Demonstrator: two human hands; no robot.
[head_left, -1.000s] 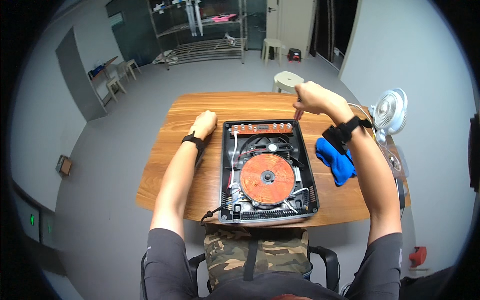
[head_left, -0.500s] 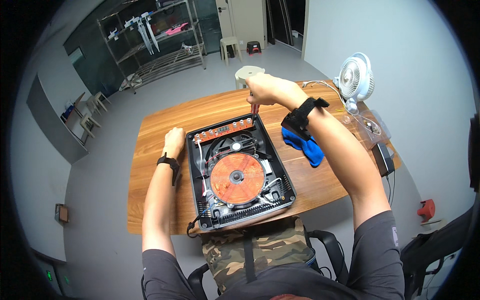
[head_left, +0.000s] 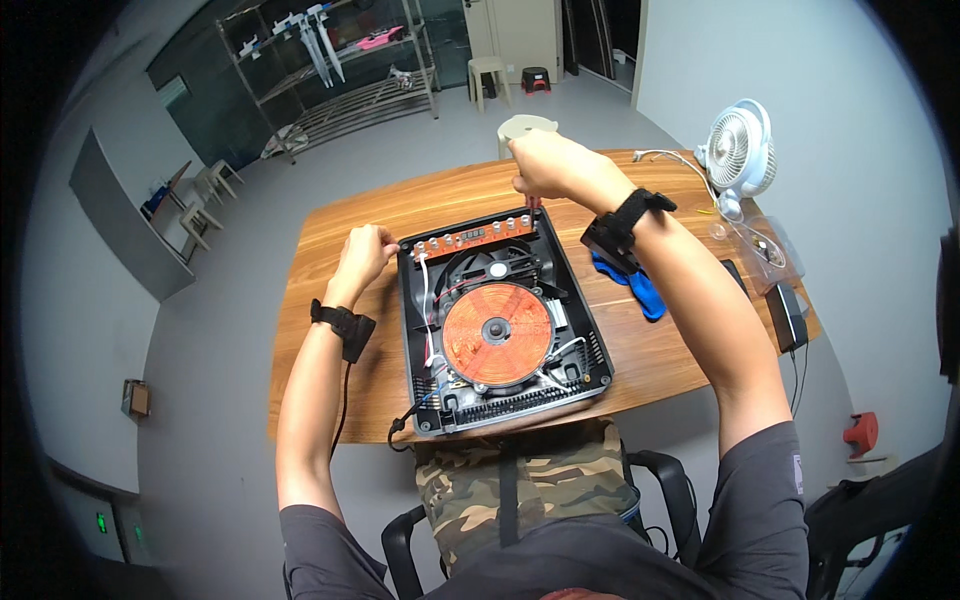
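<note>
An opened induction cooker (head_left: 590, 330) lies on the wooden table in front of me, a black housing with its insides bare. In its middle sits a round copper coil (head_left: 497, 350). Along the far edge runs an orange control board (head_left: 473, 238) with several buttons and a small display. My right hand (head_left: 562, 168) is closed round a red-handled screwdriver (head_left: 534, 203), held upright with its tip down at the board's right end. The fingers of my left hand (head_left: 362, 262) are pinched together at the housing's far left corner; they partly hide their contact there.
A blue cloth (head_left: 640, 288) lies right of the cooker, under my right forearm. Farther right are a white fan (head_left: 737, 150), a clear plastic tray (head_left: 775, 250) and a black adapter (head_left: 787, 315). A black cord (head_left: 398, 432) leaves the housing's near left corner.
My left hand has gone from resting as a fist beside the housing to its far left corner. The right hand keeps the screwdriver at the board's right end. The whole view has shifted slightly.
</note>
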